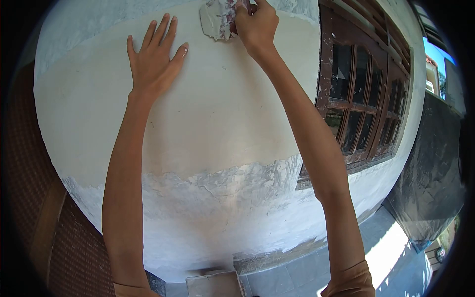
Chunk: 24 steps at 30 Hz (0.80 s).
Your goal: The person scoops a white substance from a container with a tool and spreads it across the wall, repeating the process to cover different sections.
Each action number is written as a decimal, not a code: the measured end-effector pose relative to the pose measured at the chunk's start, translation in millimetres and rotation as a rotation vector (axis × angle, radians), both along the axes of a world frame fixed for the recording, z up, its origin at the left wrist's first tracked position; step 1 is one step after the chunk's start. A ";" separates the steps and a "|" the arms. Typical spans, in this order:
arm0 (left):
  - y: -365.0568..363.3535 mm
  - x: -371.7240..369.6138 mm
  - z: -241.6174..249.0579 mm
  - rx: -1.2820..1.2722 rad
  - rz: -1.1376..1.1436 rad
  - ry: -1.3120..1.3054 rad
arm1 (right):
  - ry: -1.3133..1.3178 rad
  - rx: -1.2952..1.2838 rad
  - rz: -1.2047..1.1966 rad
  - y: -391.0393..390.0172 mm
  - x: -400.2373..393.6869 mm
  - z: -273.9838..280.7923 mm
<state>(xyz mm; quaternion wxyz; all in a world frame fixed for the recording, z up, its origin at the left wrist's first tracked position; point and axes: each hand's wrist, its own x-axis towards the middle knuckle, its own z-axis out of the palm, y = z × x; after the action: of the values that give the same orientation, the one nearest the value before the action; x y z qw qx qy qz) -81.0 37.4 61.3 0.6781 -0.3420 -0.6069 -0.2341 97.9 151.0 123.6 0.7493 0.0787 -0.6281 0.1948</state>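
Observation:
My left hand [155, 62] lies against the wall with its fingers spread, and a pale smear marks its thumb. Higher up and to the right, my right hand [257, 27] is closed around the reddish handle of a putty knife [217, 20]. Thick cream-white putty coats the tool, which is at the wall near the top edge of the view. A smooth cream coat [222, 99] covers the middle of the wall, around and below both hands. Rough bluish-white wall [222, 198] shows beneath it, and more appears along the top.
A brown wooden window [356, 89] with dark panes is set in the wall at right. Below stands a box-like container [215, 285] on grey floor tiles [277, 279]. Brown woven panels [81, 247] flank the left side, and a dark sheet [430, 158] hangs far right.

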 end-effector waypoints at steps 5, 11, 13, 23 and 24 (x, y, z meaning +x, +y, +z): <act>-3.8 3.3 0.9 -0.011 0.045 -0.036 | 0.058 -0.172 -0.066 31.2 24.7 15.5; -0.6 10.8 0.1 -0.008 0.046 -0.072 | 0.280 -0.162 -0.119 41.1 52.7 22.1; -0.7 10.9 0.1 -0.016 0.068 -0.064 | 0.113 -0.141 -0.015 17.9 34.7 18.1; -6.3 12.1 -0.1 -0.044 0.025 -0.072 | 0.150 -0.061 0.044 20.3 4.7 43.5; -6.2 12.0 -0.5 -0.042 0.014 -0.069 | 0.149 -0.061 0.048 17.8 7.7 48.3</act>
<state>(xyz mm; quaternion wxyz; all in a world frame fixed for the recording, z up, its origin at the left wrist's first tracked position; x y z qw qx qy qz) -68.9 31.2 60.8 0.6510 -0.3435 -0.6373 -0.2282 105.6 168.7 171.9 0.7910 0.0852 -0.5623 0.2254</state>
